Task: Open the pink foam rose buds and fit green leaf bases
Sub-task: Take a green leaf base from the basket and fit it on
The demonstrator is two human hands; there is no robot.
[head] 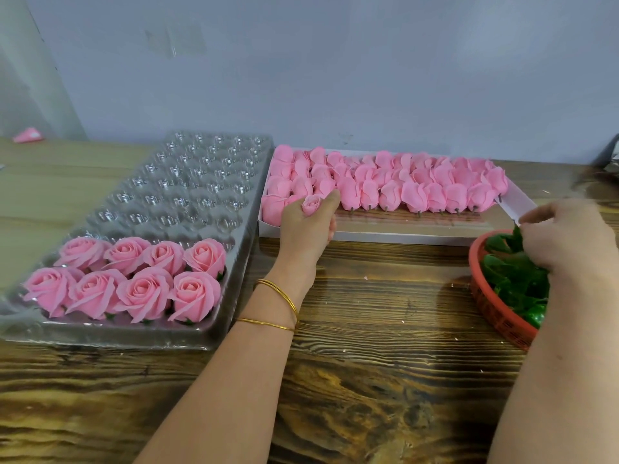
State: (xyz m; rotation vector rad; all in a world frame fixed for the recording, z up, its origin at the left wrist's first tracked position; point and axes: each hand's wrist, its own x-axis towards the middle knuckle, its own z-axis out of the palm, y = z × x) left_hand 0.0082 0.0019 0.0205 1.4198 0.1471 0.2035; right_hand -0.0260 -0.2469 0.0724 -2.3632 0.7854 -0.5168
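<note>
My left hand [306, 226] holds a small pink rose bud [311, 204] between thumb and fingers, over the left end of the white box [402, 236]. Several closed pink buds [415, 189] lie in rows in that box. At the right edge, my right hand [569, 236] pinches a green leaf base [516, 236] above the red basket [495, 313], which is full of green leaf bases [516, 279]. Several opened pink roses [134, 279] with green bases sit in the near rows of the clear plastic tray [187, 195] on the left.
Everything rests on a dark wood-grain table [368, 329] against a pale wall. The far rows of the clear tray have bare cups. A pink scrap [28, 135] lies far left by the wall. Something shiny and crumpled [611, 162] shows at the right edge.
</note>
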